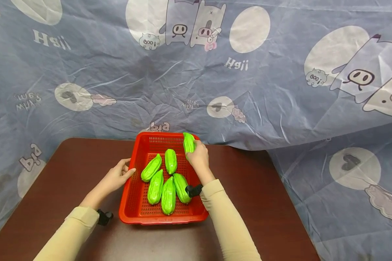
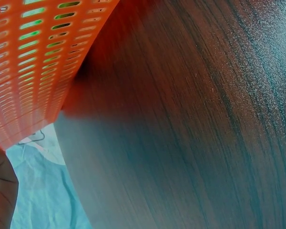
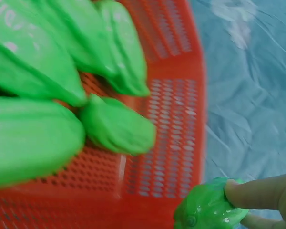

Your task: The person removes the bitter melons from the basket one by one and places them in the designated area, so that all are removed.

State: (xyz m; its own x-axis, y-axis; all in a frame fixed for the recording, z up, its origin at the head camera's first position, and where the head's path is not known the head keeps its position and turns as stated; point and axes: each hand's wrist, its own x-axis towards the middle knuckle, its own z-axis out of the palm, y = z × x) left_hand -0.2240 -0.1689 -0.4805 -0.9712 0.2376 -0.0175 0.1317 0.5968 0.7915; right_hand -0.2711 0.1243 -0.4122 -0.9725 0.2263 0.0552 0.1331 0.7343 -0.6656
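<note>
Five gourds (image 1: 168,195) in the basket (image 1: 163,220), a sixth in the fingers

The right hand (image 1: 199,156) is pinching the sixth gourd (image 1: 188,142) b/w thumb & fingers; its end is sticking out past the fingertips, over the basket's far right corner. The other five are lying on the basket floor, nearer the person than those fingertips & mostly to their left. So, progress: five are lying inside w/ no fingers on them, one's being handled. Whether no. 6 is going in or coming out, I'm not able to tell, so prob. just that one's placing is unsettled rn. The left hand (image 1: 117,175) is resting at the left rim, fingers bending loosely outside the wall, thumb lying by the edge; can't tell if it's really gripping. Table (image 1: 94,159) is showing just outside those fingers.
</note>
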